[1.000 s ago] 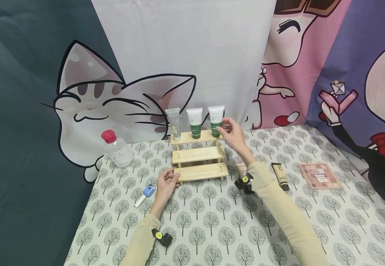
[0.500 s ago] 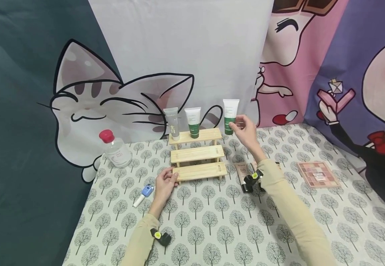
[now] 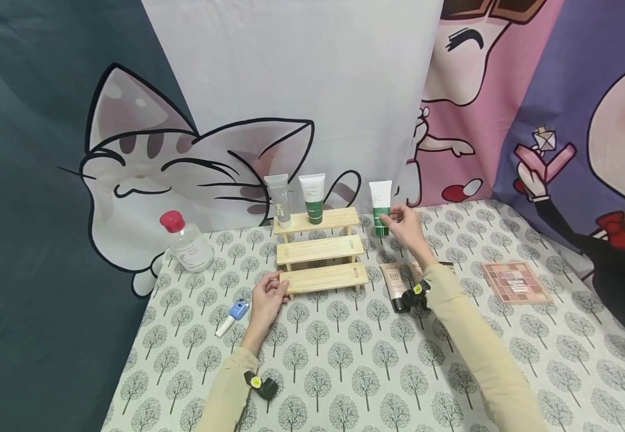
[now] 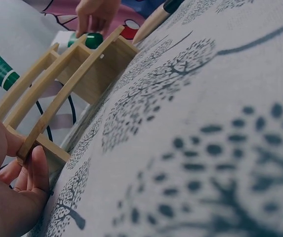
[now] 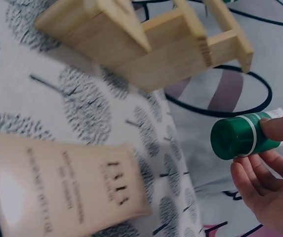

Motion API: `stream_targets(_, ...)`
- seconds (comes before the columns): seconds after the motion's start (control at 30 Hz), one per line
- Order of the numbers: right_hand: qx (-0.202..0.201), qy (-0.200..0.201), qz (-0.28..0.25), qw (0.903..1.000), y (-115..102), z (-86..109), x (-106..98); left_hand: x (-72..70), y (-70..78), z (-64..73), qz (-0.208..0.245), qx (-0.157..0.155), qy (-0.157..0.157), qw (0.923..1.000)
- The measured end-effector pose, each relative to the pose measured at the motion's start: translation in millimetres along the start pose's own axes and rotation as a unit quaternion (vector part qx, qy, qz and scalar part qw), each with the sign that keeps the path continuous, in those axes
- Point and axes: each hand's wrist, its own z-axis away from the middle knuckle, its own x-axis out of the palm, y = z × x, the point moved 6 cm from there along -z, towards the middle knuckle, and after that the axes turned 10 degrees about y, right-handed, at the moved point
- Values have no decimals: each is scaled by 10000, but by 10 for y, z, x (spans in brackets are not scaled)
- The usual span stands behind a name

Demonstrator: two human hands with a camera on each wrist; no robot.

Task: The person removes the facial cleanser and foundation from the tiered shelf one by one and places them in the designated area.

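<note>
A white and green tube point(image 3: 381, 207) is upright in my right hand point(image 3: 406, 228), to the right of the three-step wooden stand point(image 3: 320, 249). Thumb and fingers pinch it near its green cap point(image 5: 230, 138), seen in the right wrist view. My left hand point(image 3: 266, 298) grips the left end of the stand's lowest step, thumb above and fingers beneath, as the left wrist view shows. On the top step stand a grey tube point(image 3: 279, 201) and another white and green tube point(image 3: 313, 198). The lower two steps carry nothing.
Right of the stand lie a beige BB tube point(image 3: 393, 285) and further tubes partly hidden by my right wrist. A pink palette point(image 3: 517, 282) lies farther right. To the left are a red-capped clear bottle point(image 3: 187, 243) and a blue and white item point(image 3: 234, 315).
My right hand has lifted the white and green tube off the top step's right end, carried it right, then lowered it somewhat. The left hand stays on the stand.
</note>
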Motion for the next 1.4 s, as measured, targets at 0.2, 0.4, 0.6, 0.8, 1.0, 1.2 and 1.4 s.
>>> stream_targets(0.2, 213, -126, 660, 9975, 168, 9, 51, 7, -1, -8, 72, 118, 0, 9999)
stream_targets(0.4, 472, -399, 1079, 9922, 294, 47, 95, 7, -16, -13, 64, 42, -7, 10000)
stream_targets(0.6, 820, -584, 1116, 9886, 398, 71, 130, 7, -35, -7, 44, -16, -64, 10000)
stream_targets(0.8, 1030, -558, 1196, 9859, 462, 79, 147, 11, -26, -10, 77, 41, -43, 10000)
stream_targets(1.0, 1185, -508, 1188, 9845, 490, 86, 144, 13, -1, -8, 93, 59, -30, 9999)
stream_targets(1.2, 1149, -583, 1216, 9842, 499, 99, 133, 9, 1, -11, 41, 37, -7, 10000)
stream_targets(1.4, 968, -704, 1301, 9843, 497, 123, 88, 7, -11, -7, 39, -54, -18, 10000)
